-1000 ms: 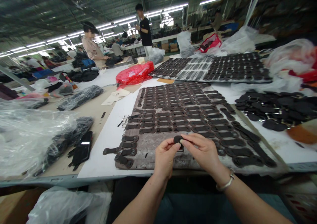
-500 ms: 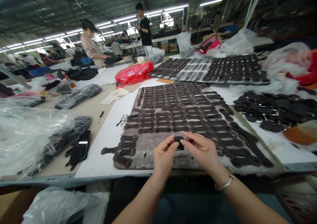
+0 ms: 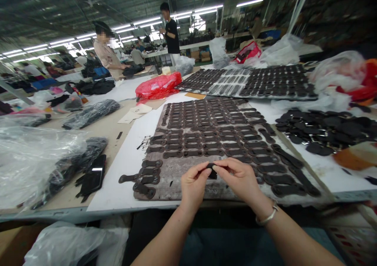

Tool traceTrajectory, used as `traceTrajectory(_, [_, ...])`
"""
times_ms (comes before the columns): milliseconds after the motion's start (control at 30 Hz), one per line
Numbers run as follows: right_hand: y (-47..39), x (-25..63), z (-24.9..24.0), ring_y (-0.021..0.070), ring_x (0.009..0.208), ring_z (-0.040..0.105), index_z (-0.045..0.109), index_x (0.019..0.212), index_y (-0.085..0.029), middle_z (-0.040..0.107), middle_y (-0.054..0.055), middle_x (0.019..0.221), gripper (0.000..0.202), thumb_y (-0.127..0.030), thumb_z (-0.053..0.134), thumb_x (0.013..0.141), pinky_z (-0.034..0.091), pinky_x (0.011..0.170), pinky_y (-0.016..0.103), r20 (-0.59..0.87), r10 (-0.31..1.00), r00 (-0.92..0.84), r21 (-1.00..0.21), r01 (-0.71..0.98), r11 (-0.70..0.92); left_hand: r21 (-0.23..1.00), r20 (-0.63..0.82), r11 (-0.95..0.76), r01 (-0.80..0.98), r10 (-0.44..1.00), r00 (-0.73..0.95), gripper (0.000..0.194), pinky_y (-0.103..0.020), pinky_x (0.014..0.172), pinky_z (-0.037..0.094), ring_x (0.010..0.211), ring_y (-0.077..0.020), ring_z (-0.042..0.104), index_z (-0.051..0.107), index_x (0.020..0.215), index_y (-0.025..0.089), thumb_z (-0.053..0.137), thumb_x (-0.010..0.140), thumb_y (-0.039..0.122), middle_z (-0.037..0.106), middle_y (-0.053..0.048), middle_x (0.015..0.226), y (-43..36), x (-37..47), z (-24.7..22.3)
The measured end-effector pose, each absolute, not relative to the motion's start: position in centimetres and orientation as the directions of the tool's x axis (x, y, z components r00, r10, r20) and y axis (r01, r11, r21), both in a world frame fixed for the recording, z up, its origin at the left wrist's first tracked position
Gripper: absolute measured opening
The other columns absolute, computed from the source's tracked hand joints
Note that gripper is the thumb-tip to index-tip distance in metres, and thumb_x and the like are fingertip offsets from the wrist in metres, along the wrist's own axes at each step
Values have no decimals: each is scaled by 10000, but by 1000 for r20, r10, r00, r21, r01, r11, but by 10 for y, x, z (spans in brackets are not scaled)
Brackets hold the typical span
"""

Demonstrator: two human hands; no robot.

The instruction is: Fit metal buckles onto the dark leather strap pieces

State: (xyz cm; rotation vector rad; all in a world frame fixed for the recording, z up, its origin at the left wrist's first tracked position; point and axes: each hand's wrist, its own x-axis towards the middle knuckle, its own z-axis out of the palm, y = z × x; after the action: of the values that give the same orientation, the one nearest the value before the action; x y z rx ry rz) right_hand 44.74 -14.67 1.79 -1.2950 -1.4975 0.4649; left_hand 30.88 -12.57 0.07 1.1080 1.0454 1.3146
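Observation:
A small black leather-like tab [image 3: 212, 173] is pinched between my two hands, just above the near part of a grey board [image 3: 179, 172]. My left hand [image 3: 194, 179] grips its left side with thumb and fingertips. From the right, the thumb and fingers of my right hand [image 3: 237, 175] close on the same piece; a bracelet circles that wrist. Much of the tab is hidden by my fingers. Rows of dark dumbbell-shaped leather straps [image 3: 212, 146] cover the board beyond my hands. More straps [image 3: 149, 171] lie loosely grouped at its left edge.
Metal buckles [image 3: 145, 143] lie left of the board. A heap of black pieces with metal rings [image 3: 326, 130] sits at right. Behind stand a second filled board [image 3: 250, 81] and a red plastic bag [image 3: 159, 86]. A phone [image 3: 93, 175] and plastic-wrapped bundles are at left. Co-workers stand farther back.
My hands stay together on the tab. Its upper part looks more folded or tilted between my fingers, and less of it shows. The view has shifted slightly.

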Motion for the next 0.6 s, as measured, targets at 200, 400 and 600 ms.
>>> traceTrajectory(200, [-147, 453, 22, 172, 704, 612, 725, 851, -230, 687, 26, 768, 129, -263, 602, 836, 480, 651, 286, 377, 926, 26, -814, 485, 318, 986, 89, -79, -145, 994, 64, 150, -307, 759, 535, 784, -179, 659, 741, 817, 185, 700, 673, 174, 729, -41, 825, -126, 306, 2])
traceTrajectory(400, [-148, 458, 24, 157, 662, 594, 711, 791, -209, 664, 8, 715, 124, -280, 615, 825, 466, 616, 258, 268, 957, 110, -902, 378, 209, 984, 93, -53, -170, 968, 234, 432, -302, 806, 506, 878, -184, 644, 597, 1194, 195, 633, 777, 306, 704, -68, 967, -129, 303, 2])
traceTrajectory(600, [-149, 458, 26, 135, 623, 584, 703, 777, -196, 653, -1, 695, 136, -290, 615, 821, 466, 585, 227, 179, 978, 112, -962, 228, 150, 998, -3, 31, -57, 896, 444, 265, -282, 745, 477, 783, -195, 631, 709, 898, 141, 641, 769, 363, 708, -62, 827, -129, 302, 3])
